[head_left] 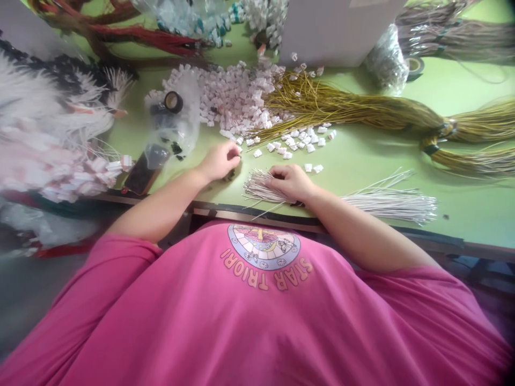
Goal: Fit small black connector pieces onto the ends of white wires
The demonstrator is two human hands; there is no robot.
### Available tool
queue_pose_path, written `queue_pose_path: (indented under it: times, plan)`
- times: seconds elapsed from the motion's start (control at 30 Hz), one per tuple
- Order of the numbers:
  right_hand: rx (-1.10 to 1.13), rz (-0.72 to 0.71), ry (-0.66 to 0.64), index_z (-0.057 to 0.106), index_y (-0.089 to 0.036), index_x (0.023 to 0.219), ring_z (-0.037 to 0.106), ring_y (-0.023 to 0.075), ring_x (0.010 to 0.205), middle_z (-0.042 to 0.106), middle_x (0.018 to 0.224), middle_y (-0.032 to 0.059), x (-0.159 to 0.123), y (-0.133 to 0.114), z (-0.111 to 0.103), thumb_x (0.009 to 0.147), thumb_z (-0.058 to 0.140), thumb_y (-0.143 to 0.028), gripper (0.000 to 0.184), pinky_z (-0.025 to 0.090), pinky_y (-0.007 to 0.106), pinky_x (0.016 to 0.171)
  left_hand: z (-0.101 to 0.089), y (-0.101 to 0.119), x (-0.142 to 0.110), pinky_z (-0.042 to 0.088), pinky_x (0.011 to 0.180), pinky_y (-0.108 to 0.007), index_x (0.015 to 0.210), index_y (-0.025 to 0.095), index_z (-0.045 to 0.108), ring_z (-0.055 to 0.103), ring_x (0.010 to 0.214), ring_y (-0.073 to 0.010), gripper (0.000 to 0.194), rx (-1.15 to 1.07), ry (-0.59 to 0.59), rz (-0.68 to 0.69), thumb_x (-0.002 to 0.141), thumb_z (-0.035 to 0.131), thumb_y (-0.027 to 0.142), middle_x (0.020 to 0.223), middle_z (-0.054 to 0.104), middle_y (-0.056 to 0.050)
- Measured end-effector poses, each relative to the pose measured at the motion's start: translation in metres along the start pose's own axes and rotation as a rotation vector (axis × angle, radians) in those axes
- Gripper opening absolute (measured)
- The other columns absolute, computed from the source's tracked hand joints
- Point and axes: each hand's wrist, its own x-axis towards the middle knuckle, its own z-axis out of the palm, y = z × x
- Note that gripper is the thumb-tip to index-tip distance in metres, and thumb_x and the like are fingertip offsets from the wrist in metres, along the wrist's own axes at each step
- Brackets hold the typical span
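Note:
My left hand hovers over the green table at the near edge of a heap of small white plastic connector housings. Its thumb and fingertips are pinched together, and whatever may be between them is too small to make out. My right hand rests on a bundle of thin white wires, fingers closed on the wires close to their left ends. Those ends fan out left of the fingers, while the bundle's other end stretches right beneath the forearm. Several loose housings lie just beyond my right hand.
Yellow wires, tied with dark tape, run across the table behind my right hand. A black tape roll sits on a plastic bag; a phone lies nearer. White wires with connectors pile at left. A pale box stands behind.

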Motion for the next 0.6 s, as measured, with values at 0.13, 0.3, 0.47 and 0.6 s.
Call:
queue_pose_path:
  times: [0.13, 0.3, 0.47, 0.6]
  plan:
    - [0.085, 0.059, 0.009, 0.057, -0.016, 0.067, 0.039, 0.0095, 0.058, 0.044, 0.057, -0.0033, 0.001, 0.0, -0.003, 0.073, 0.056, -0.036, 0.021, 0.03, 0.026, 0.056, -0.009, 0.011, 0.008, 0.033, 0.047, -0.022, 0.077, 0.017, 0.048, 0.04, 0.052, -0.006, 0.007, -0.595, -0.02, -0.298, 0.082, 0.051, 0.021, 0.072, 0.054, -0.002]
    - [-0.094, 0.003, -0.049, 0.049, -0.018, 0.065, 0.038, 0.0098, 0.057, 0.043, 0.057, -0.004, 0.001, -0.006, -0.001, 0.069, 0.061, -0.039, 0.023, 0.028, 0.027, 0.056, -0.019, 0.015, 0.01, 0.024, 0.037, -0.017, 0.067, 0.016, 0.046, 0.037, 0.048, -0.0041, 0.009, -1.243, -0.093, -0.467, 0.076, 0.047, 0.017, 0.064, 0.05, -0.002]
    - [-0.085, -0.047, -0.049, 0.041, -0.019, 0.056, 0.034, 0.0091, 0.057, 0.036, 0.055, -0.0044, 0.0, -0.006, -0.002, 0.07, 0.058, -0.034, 0.027, 0.027, 0.027, 0.057, -0.017, 0.014, 0.004, 0.032, 0.042, -0.019, 0.068, 0.018, 0.044, 0.051, 0.06, -0.0085, 0.007, -1.436, -0.109, -0.544, 0.071, 0.042, 0.012, 0.073, 0.055, -0.005]
    - [0.168, 0.012, -0.039, 0.052, -0.018, 0.067, 0.042, 0.0108, 0.06, 0.047, 0.062, -0.0028, 0.001, -0.001, -0.005, 0.07, 0.056, -0.03, 0.013, 0.033, 0.026, 0.058, -0.009, 0.021, -0.002, 0.025, 0.04, -0.017, 0.07, 0.017, 0.044, 0.042, 0.05, -0.0056, 0.01, -1.332, -0.11, -0.514, 0.08, 0.046, 0.019, 0.064, 0.047, 0.001]
